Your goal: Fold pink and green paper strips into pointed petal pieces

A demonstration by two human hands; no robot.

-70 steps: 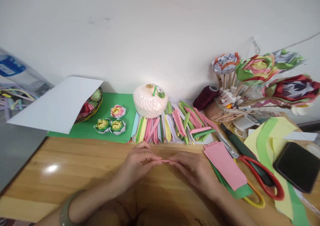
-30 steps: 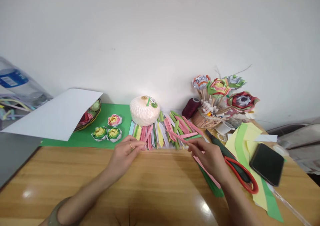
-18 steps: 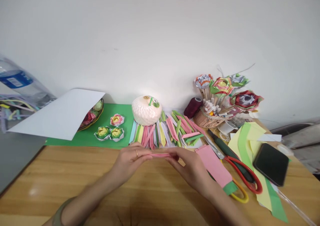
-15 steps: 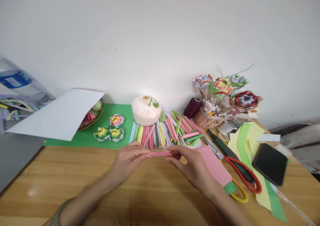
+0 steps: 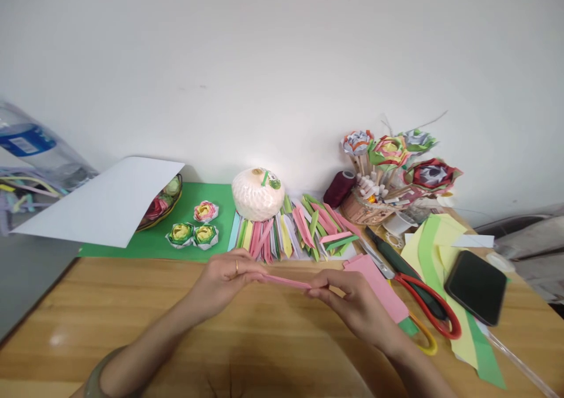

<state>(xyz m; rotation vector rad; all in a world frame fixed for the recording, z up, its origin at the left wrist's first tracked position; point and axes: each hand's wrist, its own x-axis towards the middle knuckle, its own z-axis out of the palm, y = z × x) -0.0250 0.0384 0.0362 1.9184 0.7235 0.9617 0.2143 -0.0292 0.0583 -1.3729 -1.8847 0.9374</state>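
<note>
Pink paper strip, in the head view, spans the gap between the two hands, its middle bare and its ends in the fingers. The left hand has its grip pinched on one end, thumb against forefinger; the right hand has its grip clamped on the other, which sits a little lower and nearer the wearer. Whether the strip touches the bench is hard to tell. It lies on the near side of the folded paper pieces, with the pink paper stack just beyond the right hand. To handle it well, I judge, both pinches should be level and light, the long edges matched, and any crease pressed evenly from the middle outward without twisting.
</note>
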